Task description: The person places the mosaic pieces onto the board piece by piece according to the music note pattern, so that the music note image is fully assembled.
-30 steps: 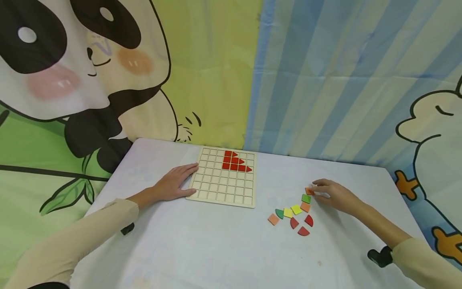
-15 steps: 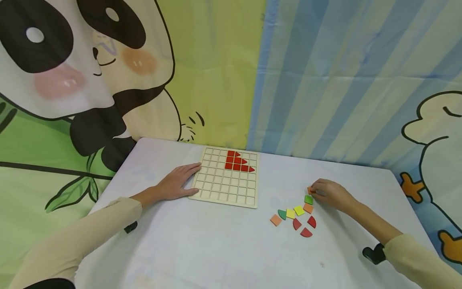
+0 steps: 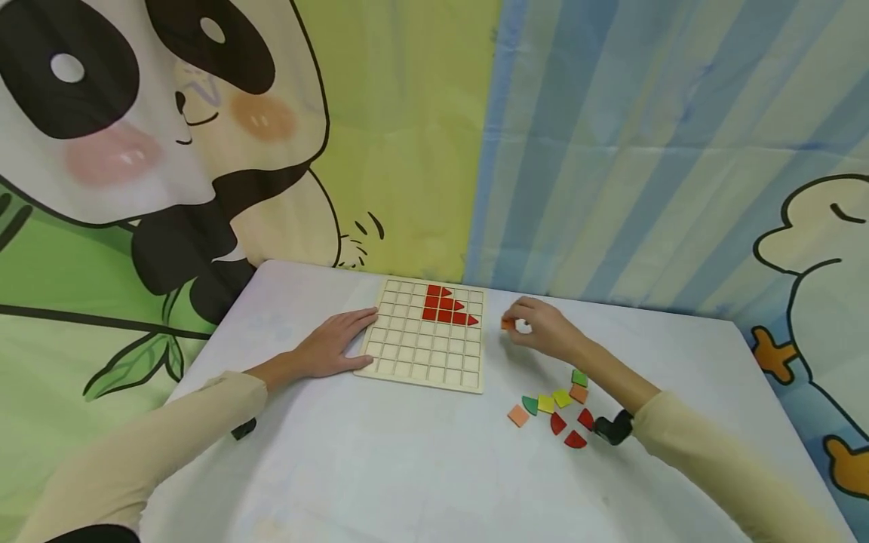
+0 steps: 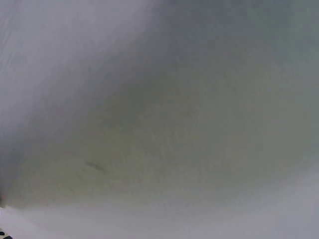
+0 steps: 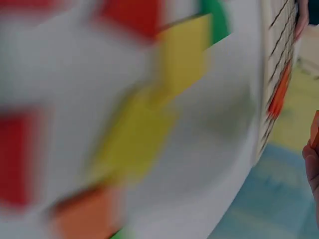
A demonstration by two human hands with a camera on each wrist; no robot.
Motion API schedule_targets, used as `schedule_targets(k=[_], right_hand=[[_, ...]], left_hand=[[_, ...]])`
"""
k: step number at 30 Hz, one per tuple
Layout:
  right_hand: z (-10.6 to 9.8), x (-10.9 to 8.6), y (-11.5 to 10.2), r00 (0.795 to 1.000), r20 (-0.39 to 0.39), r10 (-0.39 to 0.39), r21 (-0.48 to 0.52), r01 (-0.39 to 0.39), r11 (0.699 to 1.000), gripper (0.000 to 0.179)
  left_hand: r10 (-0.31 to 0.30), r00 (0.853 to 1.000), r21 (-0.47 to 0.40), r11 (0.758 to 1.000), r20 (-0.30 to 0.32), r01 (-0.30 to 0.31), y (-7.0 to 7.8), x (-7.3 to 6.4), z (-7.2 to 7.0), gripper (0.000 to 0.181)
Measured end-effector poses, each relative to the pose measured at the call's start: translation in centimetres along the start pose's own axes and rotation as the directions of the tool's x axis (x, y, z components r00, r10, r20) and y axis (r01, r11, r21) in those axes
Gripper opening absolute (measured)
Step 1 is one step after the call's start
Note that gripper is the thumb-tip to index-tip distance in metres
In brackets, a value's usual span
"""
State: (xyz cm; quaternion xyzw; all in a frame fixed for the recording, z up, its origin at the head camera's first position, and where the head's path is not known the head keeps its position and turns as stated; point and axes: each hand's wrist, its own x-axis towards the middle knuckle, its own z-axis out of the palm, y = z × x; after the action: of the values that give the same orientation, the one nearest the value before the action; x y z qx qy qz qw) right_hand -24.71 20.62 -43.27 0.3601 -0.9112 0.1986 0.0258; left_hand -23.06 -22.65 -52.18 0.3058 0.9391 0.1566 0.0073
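In the head view a pale wooden grid board [image 3: 414, 351] lies on the white table, with red tiles [image 3: 446, 304] set in stepped rows in its upper right part. My left hand [image 3: 330, 343] rests at the board's left edge, fingers and thumb spread straight along it. Between thumb and fingers, my right hand [image 3: 543, 326] pinches an orange square tile [image 3: 507, 323] just right of the board. The same orange tile [image 5: 314, 130] shows at the right edge of the right wrist view. Only blurred table surface fills most of the left wrist view.
Loose tiles lie below my right forearm: red quarter circles [image 3: 575, 439], yellow squares [image 3: 562, 397], a dark green quarter circle [image 3: 529, 405], a green square [image 3: 579, 378] and orange squares [image 3: 518, 415]. A patterned cloth [image 3: 577, 151] hangs behind the table.
My right hand has picked up the orange tile from the top of the loose group and carried it left, close to the board. The left hand stays at the board's edge.
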Motion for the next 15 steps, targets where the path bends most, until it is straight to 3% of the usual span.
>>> schedule_targets(k=[7, 15], right_hand=[[3.1, 6.7, -4.8, 0.979, 0.001, -0.202, -0.004, 0.202, 0.979, 0.016], [6.0, 9.7, -5.6, 0.947, 0.08, -0.31, -0.044, 0.314, 0.948, 0.011]], left_hand=[[-0.002, 1.0, -0.017, 1.0, 0.004, 0.002, 0.2, 0.2, -0.1, 0.086], [-0.024, 1.0, -0.02, 0.999, 0.013, 0.025, 0.1, -0.2, -0.2, 0.086]])
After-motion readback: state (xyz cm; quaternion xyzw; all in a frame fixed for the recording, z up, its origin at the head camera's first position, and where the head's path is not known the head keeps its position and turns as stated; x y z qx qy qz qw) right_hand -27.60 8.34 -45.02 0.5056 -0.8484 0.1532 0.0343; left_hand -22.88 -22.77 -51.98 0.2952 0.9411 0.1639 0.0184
